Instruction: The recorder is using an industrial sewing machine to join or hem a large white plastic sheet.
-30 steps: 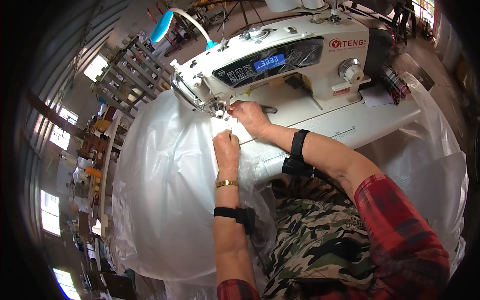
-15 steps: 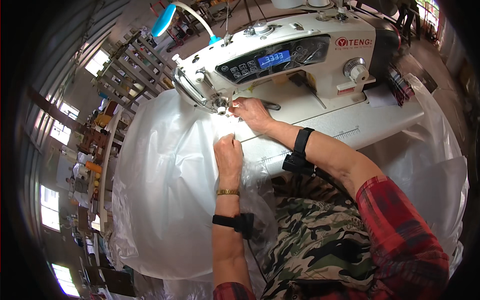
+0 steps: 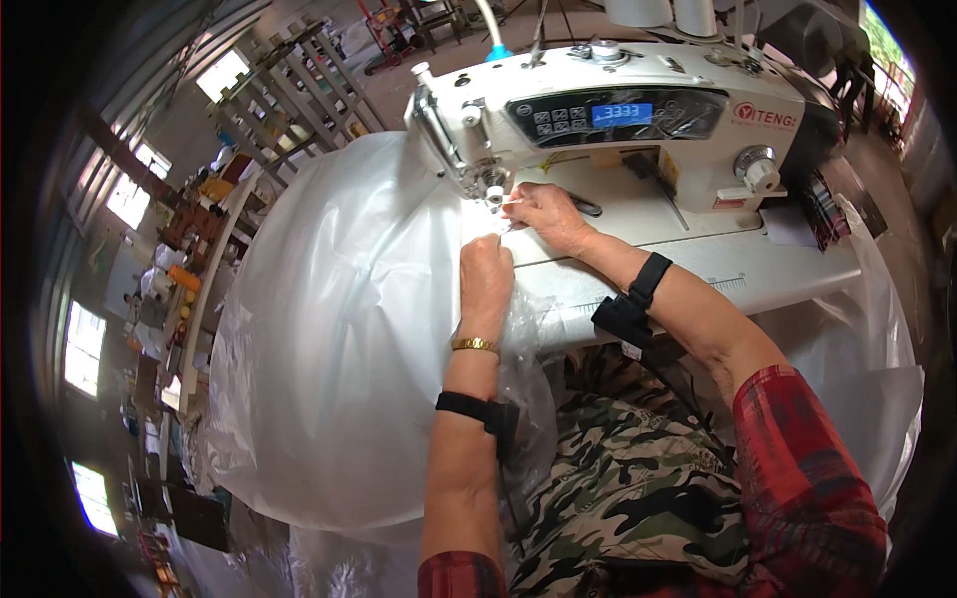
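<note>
A white sewing machine with a lit display stands before me, its needle area under bright light. My left hand is closed on the right edge of a large white plastic sheet, just in front of the needle. Thumb and fingers pinched, my right hand is right beside the needle; what lies between its fingertips is too small to make out. Behind that hand, a dark-handled tool rests on the machine bed.
The sheet drapes over the left side and down toward the floor. More clear plastic hangs at the right. A folded plaid cloth lies by the handwheel. Thread cones stand behind. A cluttered bench runs along the far left.
The whole view has shifted, so the machine and both hands appear farther right and the blue lamp head has left the picture. Both hands keep about the same place at the needle.
</note>
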`<state>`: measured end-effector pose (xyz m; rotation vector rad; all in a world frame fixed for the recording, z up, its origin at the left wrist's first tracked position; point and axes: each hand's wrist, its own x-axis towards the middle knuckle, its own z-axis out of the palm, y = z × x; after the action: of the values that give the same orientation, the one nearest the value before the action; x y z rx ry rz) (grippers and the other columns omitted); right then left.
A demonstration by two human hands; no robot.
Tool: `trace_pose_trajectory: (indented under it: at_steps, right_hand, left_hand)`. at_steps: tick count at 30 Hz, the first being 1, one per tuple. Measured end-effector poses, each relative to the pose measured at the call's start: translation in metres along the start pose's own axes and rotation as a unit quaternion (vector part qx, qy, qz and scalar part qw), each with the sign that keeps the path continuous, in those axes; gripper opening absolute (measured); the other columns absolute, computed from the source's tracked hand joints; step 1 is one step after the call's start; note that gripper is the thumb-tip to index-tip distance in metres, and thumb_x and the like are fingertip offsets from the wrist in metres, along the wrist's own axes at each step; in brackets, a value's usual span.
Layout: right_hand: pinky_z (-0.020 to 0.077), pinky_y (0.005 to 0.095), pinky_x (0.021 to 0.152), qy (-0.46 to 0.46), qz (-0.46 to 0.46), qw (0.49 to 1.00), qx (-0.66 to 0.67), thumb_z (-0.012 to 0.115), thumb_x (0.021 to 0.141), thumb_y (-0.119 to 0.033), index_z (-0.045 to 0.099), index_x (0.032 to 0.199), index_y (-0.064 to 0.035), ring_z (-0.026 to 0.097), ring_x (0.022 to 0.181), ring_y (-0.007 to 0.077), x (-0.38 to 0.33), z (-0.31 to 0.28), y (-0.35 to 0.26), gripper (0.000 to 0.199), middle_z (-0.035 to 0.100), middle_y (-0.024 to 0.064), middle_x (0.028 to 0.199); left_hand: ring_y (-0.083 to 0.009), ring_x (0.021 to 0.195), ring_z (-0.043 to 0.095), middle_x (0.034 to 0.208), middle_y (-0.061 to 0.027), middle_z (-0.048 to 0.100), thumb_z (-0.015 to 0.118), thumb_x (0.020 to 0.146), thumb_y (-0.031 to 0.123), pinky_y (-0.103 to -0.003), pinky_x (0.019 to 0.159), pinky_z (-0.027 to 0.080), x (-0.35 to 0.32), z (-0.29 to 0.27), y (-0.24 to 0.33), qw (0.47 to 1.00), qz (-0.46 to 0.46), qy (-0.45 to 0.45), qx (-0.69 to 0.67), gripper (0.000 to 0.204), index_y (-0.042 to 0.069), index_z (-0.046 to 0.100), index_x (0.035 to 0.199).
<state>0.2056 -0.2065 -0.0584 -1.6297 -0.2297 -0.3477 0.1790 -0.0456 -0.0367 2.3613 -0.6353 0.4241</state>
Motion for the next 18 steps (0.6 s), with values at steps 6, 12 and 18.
trace_pose_trajectory:
  at_steps: [6,12,18]
  right_hand:
    - [0.0574,0.0303,0.076,-0.029,0.016,0.999,-0.009,0.063,0.091,-0.013,0.060,0.094,0.0074,0.069,0.082,0.0180,-0.005,0.008,-0.015,0.021,0.070,0.0154,0.091]
    - [0.0501,0.0299,0.090,-0.114,0.004,0.992,-0.054,0.065,0.090,-0.015,0.061,0.111,0.0078,0.065,0.097,0.0185,-0.016,-0.011,-0.016,0.031,0.069,0.0146,0.105]
    - [0.0516,0.0339,0.087,-0.136,-0.058,0.972,-0.185,0.065,0.090,-0.019,0.066,0.114,0.0023,0.068,0.096,0.0254,-0.085,-0.017,-0.065,0.032,0.071,0.0171,0.106]
  left_hand:
    - [-0.0458,0.083,0.059,0.085,-0.0297,0.062,0.054,0.080,0.007,-0.050,0.078,0.047,-0.009,-0.012,-0.006,1.000,0.004,-0.005,-0.007,0.017,-0.006,0.064,0.084]
    - [-0.0368,0.117,0.050,0.132,-0.0228,0.052,0.071,0.079,0.017,-0.046,0.097,0.043,-0.094,-0.058,0.052,0.986,0.098,-0.027,0.135,0.055,0.004,0.054,0.130]
    - [-0.0334,0.122,0.050,0.139,-0.0178,0.050,0.071,0.079,0.016,-0.046,0.099,0.042,-0.215,-0.073,0.028,0.965,0.119,-0.078,0.221,0.054,0.008,0.055,0.131]
